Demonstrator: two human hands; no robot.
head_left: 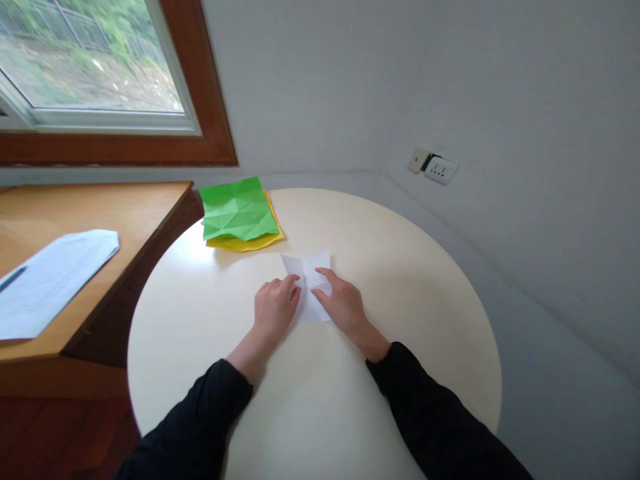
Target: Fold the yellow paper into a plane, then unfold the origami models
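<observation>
A small sheet of white paper with creases lies on the round table, its upper left corner lifted a little. At the paper's left side, my left hand is closed with curled fingers, thumb and forefinger on the left edge. My right hand grips the right side, its forefinger above and its thumb below, with a bit of paper showing between them. The other fingers of both hands are partly hidden. Beyond the hands lies a creased green paper on top of yellow paper.
The round cream table stands against the wall corner. To the left, a wooden desk holds white sheets and a dark pen. A window is above the desk, and a wall socket is at the right.
</observation>
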